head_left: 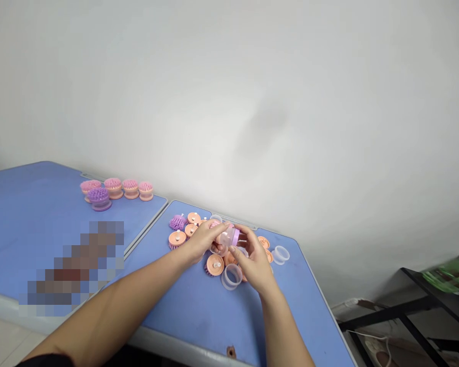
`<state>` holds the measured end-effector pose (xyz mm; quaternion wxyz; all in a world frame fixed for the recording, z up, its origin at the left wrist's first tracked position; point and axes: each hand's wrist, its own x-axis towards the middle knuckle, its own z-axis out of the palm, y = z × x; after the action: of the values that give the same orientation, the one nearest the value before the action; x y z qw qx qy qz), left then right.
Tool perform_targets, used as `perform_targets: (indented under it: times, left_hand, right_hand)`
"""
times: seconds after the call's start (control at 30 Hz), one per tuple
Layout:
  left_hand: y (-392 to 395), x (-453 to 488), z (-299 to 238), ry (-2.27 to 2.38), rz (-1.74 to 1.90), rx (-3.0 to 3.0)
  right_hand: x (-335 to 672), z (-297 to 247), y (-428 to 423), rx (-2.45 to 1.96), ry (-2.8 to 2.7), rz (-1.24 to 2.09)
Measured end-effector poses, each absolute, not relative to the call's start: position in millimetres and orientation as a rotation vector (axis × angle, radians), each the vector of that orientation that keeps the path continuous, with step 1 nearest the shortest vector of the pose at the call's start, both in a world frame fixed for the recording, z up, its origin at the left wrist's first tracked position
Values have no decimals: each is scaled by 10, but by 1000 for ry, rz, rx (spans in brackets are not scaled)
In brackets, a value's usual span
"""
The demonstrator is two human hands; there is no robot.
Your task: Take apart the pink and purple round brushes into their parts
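Between both hands, above the blue table, is a clear plastic cup (226, 239) with a purple ring at its right end. My left hand (201, 243) closes around the cup's left side, where pink bristles show by the fingers; whether they belong to the held piece I cannot tell. My right hand (255, 260) grips the purple end with its fingers curled over it. Below and around the hands lie several brush heads, among them one with an orange disc (214, 265) facing up. An open clear cup (231, 277) stands just beneath the right hand.
Several assembled brushes with pink bristles (113, 183) and one purple brush (99, 199) stand on the left table (26, 204). Two clear rings (280, 255) lie near the right edge. A wall rises behind; a black rack (416, 300) stands at right. A pixelated patch covers the lower left.
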<state>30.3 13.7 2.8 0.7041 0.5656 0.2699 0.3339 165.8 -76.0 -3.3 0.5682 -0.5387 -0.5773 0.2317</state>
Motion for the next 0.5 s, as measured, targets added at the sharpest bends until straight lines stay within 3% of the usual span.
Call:
perform_targets:
  times: [0.23,0.5]
  left_hand:
    - [215,277,-4,615,581,971]
    - [252,314,-10,548,654,753]
  right_hand:
    - [1603,6,-819,-1221,-1562,137]
    - [2158,37,-801,-1280,-746,69]
